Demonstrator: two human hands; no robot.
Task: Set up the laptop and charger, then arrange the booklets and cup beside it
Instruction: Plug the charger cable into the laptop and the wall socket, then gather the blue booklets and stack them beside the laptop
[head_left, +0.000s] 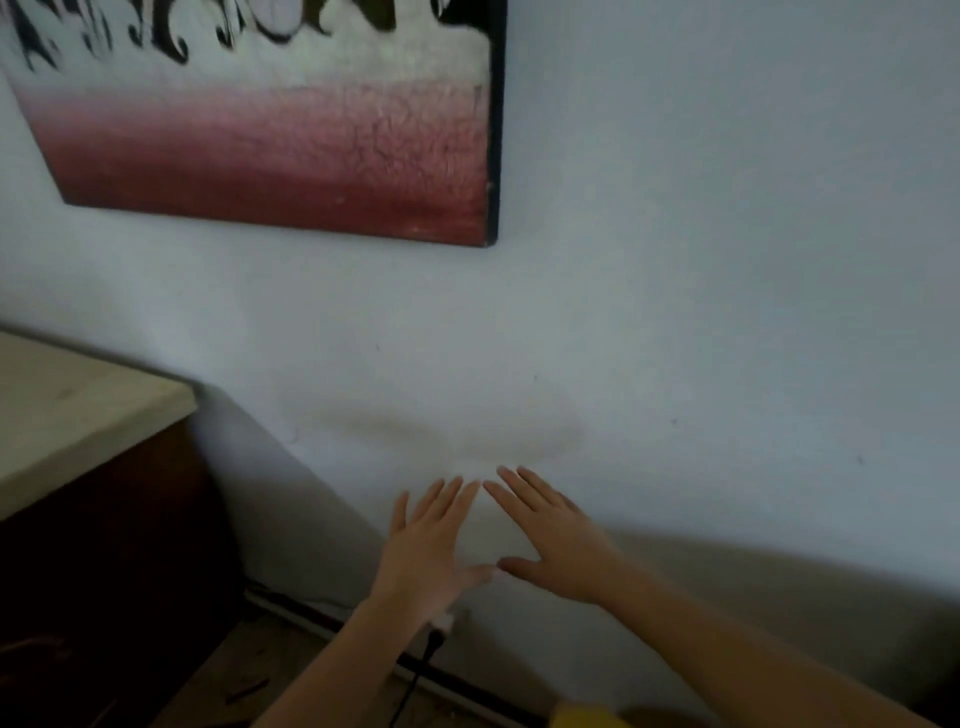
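Left hand (434, 545), right hand (553, 535) spread flat, empty; plug (435, 640) half-hidden under left wrist.

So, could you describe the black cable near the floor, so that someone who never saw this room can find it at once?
Start from the red and white painting on the pale wall and go down to the person's left hand. Just below its wrist a black cable runs down along the dark skirting toward the floor. It is the only thin black line there, and its top end is hidden in blur.
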